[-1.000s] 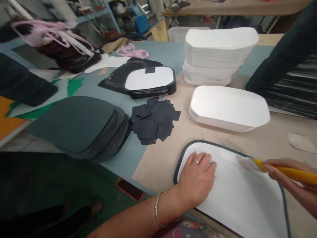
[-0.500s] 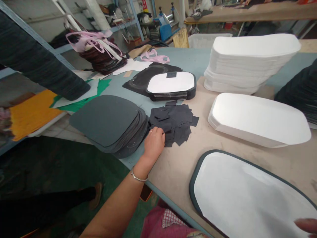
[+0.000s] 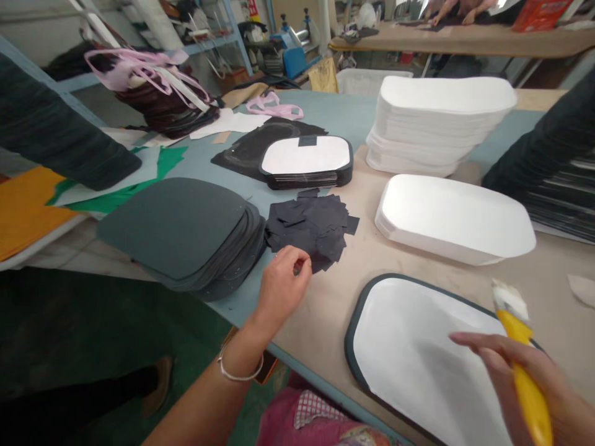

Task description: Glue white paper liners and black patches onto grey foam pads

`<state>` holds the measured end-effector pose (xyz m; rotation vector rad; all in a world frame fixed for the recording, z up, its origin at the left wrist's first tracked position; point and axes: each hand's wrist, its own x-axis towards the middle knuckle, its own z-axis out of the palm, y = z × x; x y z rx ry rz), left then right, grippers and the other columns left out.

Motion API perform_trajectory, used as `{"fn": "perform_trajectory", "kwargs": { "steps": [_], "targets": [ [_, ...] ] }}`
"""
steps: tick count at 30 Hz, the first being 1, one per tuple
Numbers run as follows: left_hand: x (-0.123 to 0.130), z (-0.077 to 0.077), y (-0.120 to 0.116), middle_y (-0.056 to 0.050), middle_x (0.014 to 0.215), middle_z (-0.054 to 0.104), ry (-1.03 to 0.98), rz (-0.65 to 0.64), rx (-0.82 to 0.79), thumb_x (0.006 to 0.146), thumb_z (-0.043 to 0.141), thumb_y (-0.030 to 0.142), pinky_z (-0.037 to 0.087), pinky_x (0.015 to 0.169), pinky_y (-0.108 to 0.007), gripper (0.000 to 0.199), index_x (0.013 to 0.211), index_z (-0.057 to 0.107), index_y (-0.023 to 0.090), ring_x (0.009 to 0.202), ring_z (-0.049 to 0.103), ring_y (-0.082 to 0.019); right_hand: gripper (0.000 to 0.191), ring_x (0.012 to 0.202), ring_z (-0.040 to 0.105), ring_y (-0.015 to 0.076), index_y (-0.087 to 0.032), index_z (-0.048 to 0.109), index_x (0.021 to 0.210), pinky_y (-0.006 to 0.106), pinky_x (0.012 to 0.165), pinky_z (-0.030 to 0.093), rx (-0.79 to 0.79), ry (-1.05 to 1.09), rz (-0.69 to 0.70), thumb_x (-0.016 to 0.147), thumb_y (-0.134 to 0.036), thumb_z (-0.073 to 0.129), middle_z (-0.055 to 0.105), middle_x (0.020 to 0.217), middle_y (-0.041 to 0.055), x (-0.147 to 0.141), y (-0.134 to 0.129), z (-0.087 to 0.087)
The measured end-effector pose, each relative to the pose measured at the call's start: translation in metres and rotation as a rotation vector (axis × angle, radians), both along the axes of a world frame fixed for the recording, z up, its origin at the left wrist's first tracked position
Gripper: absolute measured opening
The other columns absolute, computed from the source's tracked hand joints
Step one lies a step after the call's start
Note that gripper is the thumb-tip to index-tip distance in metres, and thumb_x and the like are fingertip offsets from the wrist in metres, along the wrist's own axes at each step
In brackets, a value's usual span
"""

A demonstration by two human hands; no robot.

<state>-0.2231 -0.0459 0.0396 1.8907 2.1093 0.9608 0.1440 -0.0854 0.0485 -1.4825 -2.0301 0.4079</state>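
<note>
My left hand (image 3: 286,279) is closed in a pinch at the near edge of a loose pile of small dark fabric pieces (image 3: 309,223). What lies between its fingertips, if anything, I cannot make out. At lower right, my right hand (image 3: 520,371) grips a yellow-handled paintbrush (image 3: 530,396), its pale bristles pointing up and away and its index finger stretched out. Beneath that hand lies a white rounded panel with a dark border (image 3: 409,334). Left of the fabric pile is a stack of dark grey rounded sheets (image 3: 181,229).
Behind the pile stands a stack of dark-edged white panels (image 3: 307,155) topped by a dark patch. White sheet stacks (image 3: 455,210) and a leaning dark stack (image 3: 553,161) are on the right. Another person's hands (image 3: 458,12) show at a far table. Pink ribbon (image 3: 274,106) lies behind.
My left hand has drawn back slightly from the fabric pile. My right hand has come into view over the white panel with the paintbrush. The whole view has shifted to the right.
</note>
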Motion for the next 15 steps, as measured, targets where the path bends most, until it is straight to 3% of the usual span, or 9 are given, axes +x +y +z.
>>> {"fn": "perform_trajectory", "kwargs": {
  "steps": [5,7,9,11,13,15],
  "targets": [
    [0.082,0.025,-0.023,-0.004,0.081,0.062,-0.099,-0.333,0.101,0.095,0.050,0.012,0.046,0.078,-0.033,0.015,0.083,0.056,0.020,0.082,0.058,-0.019,0.020,0.104,0.067,0.0241,-0.027,0.049,0.103,0.037,0.089,0.050,0.102,0.177,0.080,0.096,-0.038,0.064,0.067,0.115,0.0066,-0.067,0.008,0.017],
    [0.107,0.029,-0.030,-0.005,0.082,0.062,-0.157,-0.429,0.113,0.096,0.048,0.012,0.046,0.079,-0.034,0.016,0.084,0.056,0.019,0.084,0.058,-0.019,0.017,0.102,0.066,0.0197,-0.027,0.048,0.103,0.033,0.088,0.050,0.094,0.260,0.100,0.096,-0.027,0.063,0.065,0.109,0.0046,-0.075,0.007,0.019],
    [0.124,0.028,-0.035,-0.006,0.090,0.063,-0.290,-0.446,0.066,0.096,0.049,0.015,0.046,0.077,-0.033,0.012,0.089,0.057,0.019,0.084,0.058,-0.018,0.016,0.097,0.064,0.0148,-0.027,0.048,0.100,0.026,0.083,0.050,0.083,0.335,0.079,0.096,-0.018,0.060,0.063,0.102,0.0019,-0.072,0.002,0.022],
    [0.134,0.024,-0.037,-0.005,0.091,0.064,-0.527,-0.395,-0.135,0.096,0.053,0.025,0.046,0.068,-0.029,0.009,0.101,0.058,0.019,0.075,0.057,-0.015,0.017,0.093,0.061,0.0116,-0.026,0.048,0.097,0.021,0.080,0.049,0.088,0.399,0.026,0.096,-0.013,0.059,0.059,0.097,0.0001,-0.063,-0.006,0.027],
    [0.141,0.018,-0.038,-0.001,0.078,0.062,-0.839,-0.362,-0.477,0.098,0.052,0.042,0.040,0.055,-0.025,0.028,0.114,0.055,0.019,0.059,0.052,-0.013,0.019,0.087,0.059,0.0103,-0.026,0.047,0.096,0.019,0.078,0.048,0.089,0.448,-0.030,0.095,-0.012,0.060,0.056,0.092,-0.0011,-0.051,-0.015,0.029],
    [0.147,0.011,-0.036,0.004,0.060,0.054,-1.112,-0.375,-0.788,0.097,0.047,0.055,0.030,0.046,-0.022,0.039,0.110,0.054,0.019,0.047,0.043,-0.011,0.018,0.084,0.058,0.0107,-0.026,0.047,0.096,0.019,0.076,0.049,0.061,0.477,-0.073,0.095,-0.013,0.060,0.054,0.090,-0.0011,-0.039,-0.020,0.026]
  ]
}}
